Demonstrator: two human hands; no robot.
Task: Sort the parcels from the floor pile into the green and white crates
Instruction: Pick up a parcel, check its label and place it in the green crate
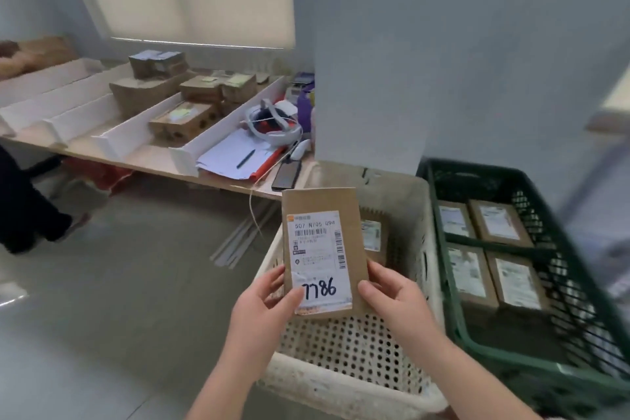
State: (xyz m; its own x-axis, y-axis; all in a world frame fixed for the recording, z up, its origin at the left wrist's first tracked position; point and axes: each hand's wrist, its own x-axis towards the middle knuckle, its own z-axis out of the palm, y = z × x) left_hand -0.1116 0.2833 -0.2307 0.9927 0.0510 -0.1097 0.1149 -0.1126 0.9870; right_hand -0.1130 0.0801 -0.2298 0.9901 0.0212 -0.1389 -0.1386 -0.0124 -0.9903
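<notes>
Fingers (274, 278) of your left hand (266, 300) are curled round the lower left edge of a flat brown cardboard parcel (322, 211), thumb pressed on its white shipping label (318, 259) beside the handwritten 7786. Well beyond those fingers, up and to the left, a long wooden table (153, 160) carries white dividers and more brown boxes. You hold the parcel upright between both hands, label facing you. Your right hand (395, 297) grips the lower right edge, its fingers (376, 269) wrapped behind and its thumb on the front. Directly below your fingertips sits the white perforated plastic crate (344, 344), with another labelled parcel (373, 237) inside, past the right fingers. Right of your right hand stands the dark green plastic lattice crate (450, 249), holding four labelled brown parcels (499, 223) lying flat.
</notes>
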